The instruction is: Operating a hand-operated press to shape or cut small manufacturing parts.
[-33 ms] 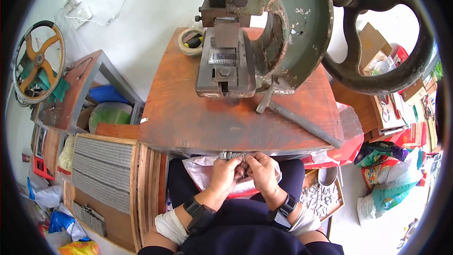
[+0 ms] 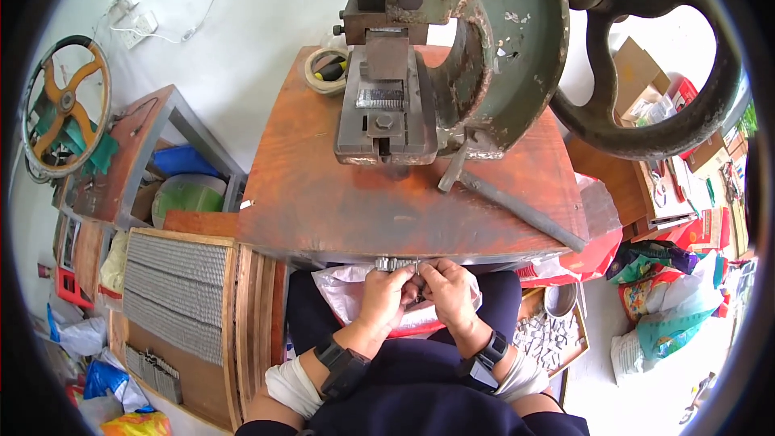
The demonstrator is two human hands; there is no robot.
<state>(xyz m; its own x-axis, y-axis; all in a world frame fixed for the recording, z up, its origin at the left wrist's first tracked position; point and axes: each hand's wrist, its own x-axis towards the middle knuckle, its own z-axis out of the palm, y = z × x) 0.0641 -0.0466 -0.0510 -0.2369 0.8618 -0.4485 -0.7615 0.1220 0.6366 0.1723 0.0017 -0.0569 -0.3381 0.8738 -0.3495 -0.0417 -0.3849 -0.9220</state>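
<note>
Close together at the front edge of the wooden table, both my hands are closed on a short row of small silvery metal pieces. My left hand grips the row from below, its thumb lying along it. At the row's right end, my right hand pinches with thumb and forefinger. What lies between the fingertips is too small to make out. Beneath both hands, a whitish plastic bag spreads over my lap.
A green press with a large handwheel stands on the table. Beside it lie a hammer and a tape roll. Left is a wooden tray with rows of metal pieces; right, a box of loose pieces.
</note>
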